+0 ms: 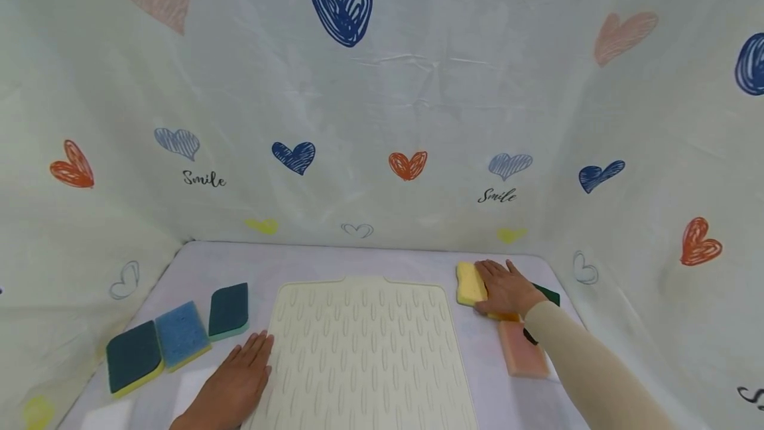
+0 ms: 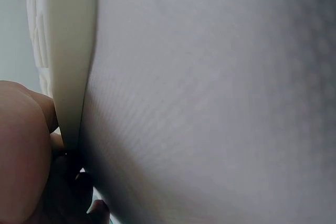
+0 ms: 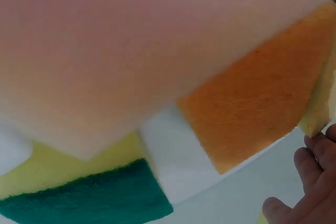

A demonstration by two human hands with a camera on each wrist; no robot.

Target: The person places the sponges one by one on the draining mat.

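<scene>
Head view shows us the left hand (image 1: 229,380) straight-fingered beside the cream mat (image 1: 370,350), the right hand (image 1: 510,289) against the yellow sponge (image 1: 470,284). Left wrist shows that hand at the mat's edge. Right wrist shows fingertips (image 3: 313,144) touching the sponge's corner; we cannot tell whether they pinch.

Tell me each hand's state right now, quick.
Left hand: open, at the edge of the cream rectangular textured mat.
Right hand: touching the yellow oblong sponge; grip cannot be told.
</scene>
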